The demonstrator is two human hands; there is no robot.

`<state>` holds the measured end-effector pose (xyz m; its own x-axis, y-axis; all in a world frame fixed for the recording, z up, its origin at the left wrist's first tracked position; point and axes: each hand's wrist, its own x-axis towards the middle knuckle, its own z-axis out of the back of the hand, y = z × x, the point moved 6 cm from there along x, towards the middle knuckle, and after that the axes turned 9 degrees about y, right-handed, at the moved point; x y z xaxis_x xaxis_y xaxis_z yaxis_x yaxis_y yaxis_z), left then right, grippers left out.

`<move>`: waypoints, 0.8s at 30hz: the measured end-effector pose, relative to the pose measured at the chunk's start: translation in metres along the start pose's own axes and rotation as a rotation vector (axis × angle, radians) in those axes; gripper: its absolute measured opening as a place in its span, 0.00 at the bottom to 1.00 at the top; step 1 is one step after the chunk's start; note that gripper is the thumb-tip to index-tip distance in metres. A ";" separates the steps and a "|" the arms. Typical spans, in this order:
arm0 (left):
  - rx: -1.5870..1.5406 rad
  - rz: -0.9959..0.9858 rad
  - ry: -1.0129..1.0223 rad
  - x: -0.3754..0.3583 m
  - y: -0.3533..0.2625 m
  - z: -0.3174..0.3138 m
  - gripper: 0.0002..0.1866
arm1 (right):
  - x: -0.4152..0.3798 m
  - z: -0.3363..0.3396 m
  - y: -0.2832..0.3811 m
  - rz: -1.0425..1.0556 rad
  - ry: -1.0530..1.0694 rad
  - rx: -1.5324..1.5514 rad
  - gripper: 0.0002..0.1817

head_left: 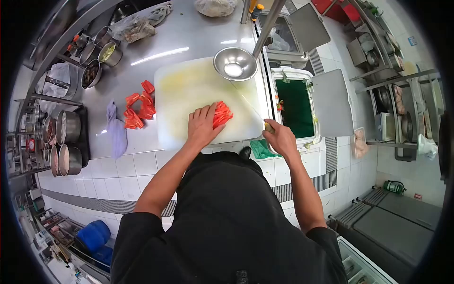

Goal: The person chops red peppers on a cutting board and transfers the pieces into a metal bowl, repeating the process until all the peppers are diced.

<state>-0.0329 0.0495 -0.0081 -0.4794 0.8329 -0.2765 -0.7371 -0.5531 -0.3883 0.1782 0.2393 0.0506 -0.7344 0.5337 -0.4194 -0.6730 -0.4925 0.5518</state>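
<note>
1. The left hand (202,124) lies flat, fingers spread, pressing down on the red pepper strips (221,113) near the front right corner of the white cutting board (189,90)
2. The right hand (280,137) has its grip clamped on the knife (249,108), whose blade reaches to the strips
3. A steel bowl (235,64) sits at the board's far right corner
4. More pepper pieces (139,106) and a grey cloth (116,130) lie on the worktop (179,33) left of the board

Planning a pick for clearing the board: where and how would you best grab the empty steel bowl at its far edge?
Take the steel bowl by its rim on the open near-left side, coming down from above. It sits upright and empty on the cutting board, so the thin lip is exposed; its round wall offers little else. A slanted pole crowds its right side, so probably avoid that approach.
</note>
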 end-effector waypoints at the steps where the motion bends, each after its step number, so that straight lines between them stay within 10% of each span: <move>1: -0.024 -0.033 -0.071 -0.004 0.005 0.005 0.60 | 0.004 -0.004 0.005 0.016 0.008 0.003 0.28; 24: -0.018 -0.015 -0.222 -0.003 0.000 -0.010 0.59 | -0.027 -0.041 0.002 -0.044 0.121 0.011 0.27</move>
<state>-0.0272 0.0468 -0.0161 -0.5634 0.8232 -0.0707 -0.7371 -0.5394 -0.4070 0.1930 0.1962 0.0332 -0.7099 0.4675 -0.5268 -0.7043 -0.4626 0.5385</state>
